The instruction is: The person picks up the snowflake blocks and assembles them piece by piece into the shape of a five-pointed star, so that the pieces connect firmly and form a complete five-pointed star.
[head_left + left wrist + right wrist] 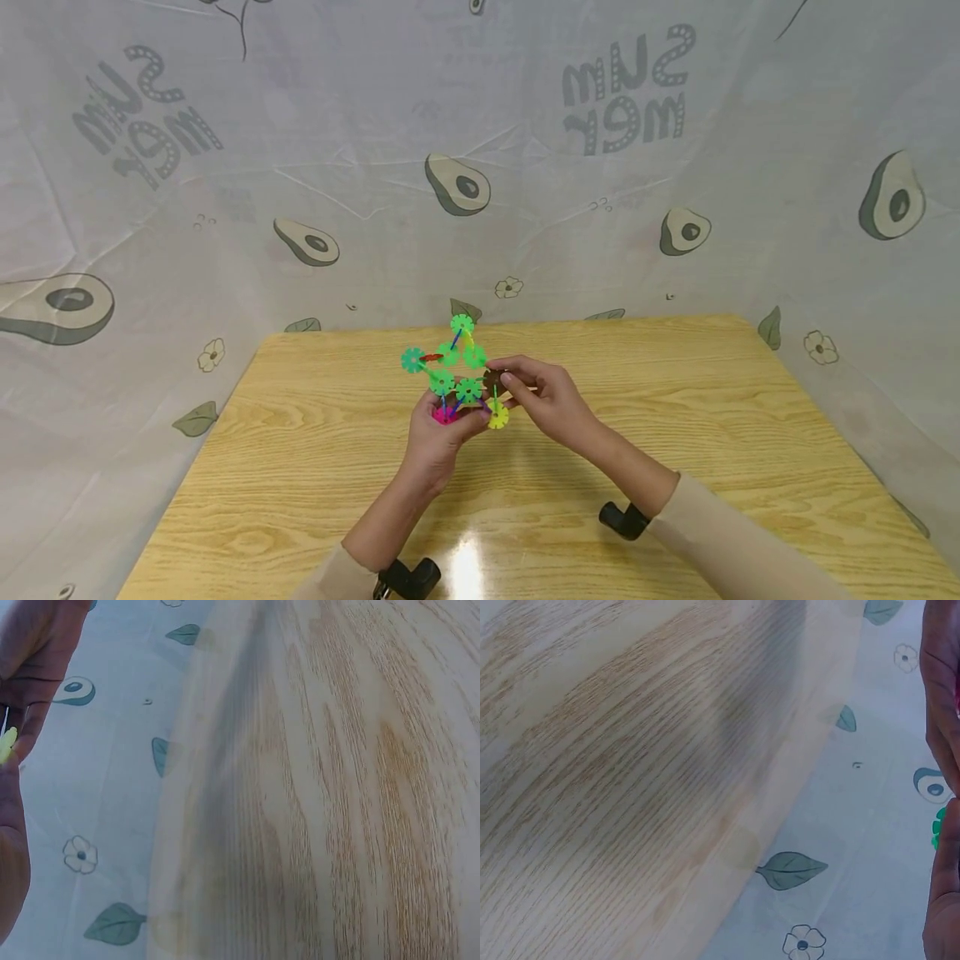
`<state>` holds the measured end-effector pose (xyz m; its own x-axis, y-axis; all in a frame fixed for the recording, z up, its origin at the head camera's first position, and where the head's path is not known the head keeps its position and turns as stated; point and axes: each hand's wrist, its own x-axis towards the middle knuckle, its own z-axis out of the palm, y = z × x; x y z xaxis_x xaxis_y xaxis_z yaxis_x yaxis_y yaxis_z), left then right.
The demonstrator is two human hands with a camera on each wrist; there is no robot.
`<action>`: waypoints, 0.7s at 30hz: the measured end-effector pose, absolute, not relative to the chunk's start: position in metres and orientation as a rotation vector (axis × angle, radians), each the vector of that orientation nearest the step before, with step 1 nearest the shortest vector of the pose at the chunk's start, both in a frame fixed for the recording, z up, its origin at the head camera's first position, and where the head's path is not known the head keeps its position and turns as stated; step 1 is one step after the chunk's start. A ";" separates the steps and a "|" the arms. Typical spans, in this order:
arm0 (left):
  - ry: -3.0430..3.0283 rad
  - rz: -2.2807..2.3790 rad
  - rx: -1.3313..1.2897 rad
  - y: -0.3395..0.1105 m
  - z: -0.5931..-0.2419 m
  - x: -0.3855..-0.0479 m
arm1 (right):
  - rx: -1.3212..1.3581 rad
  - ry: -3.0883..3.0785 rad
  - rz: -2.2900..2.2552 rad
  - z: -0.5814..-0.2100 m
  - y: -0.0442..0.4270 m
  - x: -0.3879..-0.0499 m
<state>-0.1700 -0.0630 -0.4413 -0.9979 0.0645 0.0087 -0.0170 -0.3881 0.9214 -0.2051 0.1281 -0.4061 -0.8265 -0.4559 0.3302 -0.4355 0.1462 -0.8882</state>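
Both hands hold a structure of notched plastic discs joined edge to edge above the table. My left hand [433, 446] grips it from below, its thumb across the lower part, near a pink disc [444, 415] and a green disc [468, 391]. With thumb and fingers, my right hand [558, 404] pinches a dark brown disc [493, 381] at the structure's right side. Below that hangs a yellow disc [498, 416]. A teal disc [412, 360] juts out left, and a green disc [462, 325] tops the structure. The wrist views catch only parts of hands at their edges.
A wood-grain table [300, 500] lies beneath the hands. Behind and beside it hangs a pale cloth [375, 250] printed with avocados, leaves and flowers. Black wrist-worn devices sit at the left wrist [412, 577] and the right wrist [625, 521].
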 end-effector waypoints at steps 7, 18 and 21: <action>1.710 2.562 0.113 -0.065 -0.438 -0.173 | -0.927 2.398 -1.800 -0.403 0.127 -0.207; 1.680 2.534 0.124 -0.067 -0.434 -0.172 | -0.833 2.505 -1.942 -0.403 0.136 -0.209; 1.670 2.525 0.117 -0.068 -0.433 -0.171 | -0.740 2.550 -2.023 -0.409 0.136 -0.210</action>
